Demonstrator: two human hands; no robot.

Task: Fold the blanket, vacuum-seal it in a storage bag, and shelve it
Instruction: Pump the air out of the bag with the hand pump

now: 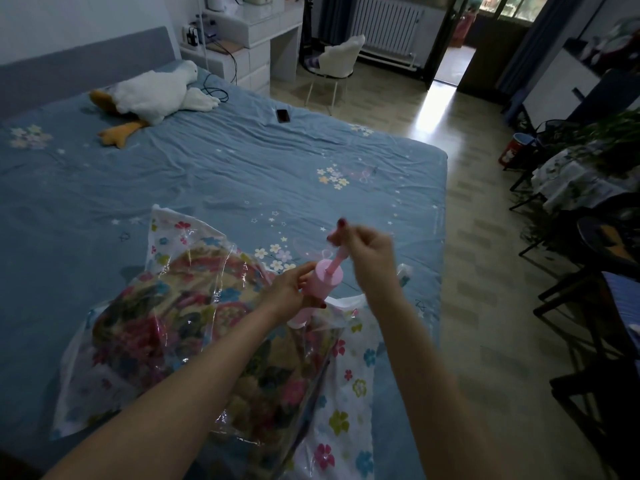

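The right hand [360, 249] is smeared by motion, so its grip is hard to read: it seems to pinch the top handle of the pink pump [323, 282], but the handle itself is little more than a blur. The pump is a smooth plastic cylinder with a thin rod drawn out of its top, standing tilted on the storage bag [346, 382]; its foot and whatever it sits on are hidden behind the left hand [289, 289], whose grip is wrapped around the barrel. The bag is clear, crinkled, shiny plastic printed with small coloured flowers, and lies on the near part of the bed [225, 168], its near edge cut off by the bottom of the frame and partly covered by both forearms. Inside it the blanket [166, 327] shows through as a soft, bulky fold with a busy floral pattern in red, yellow and green. The bed sheet is wrinkled blue cloth with scattered flower prints. Farther up the bed lie a white plush goose [152, 95] with orange feet and a dark phone [283, 116], well apart from the bag.
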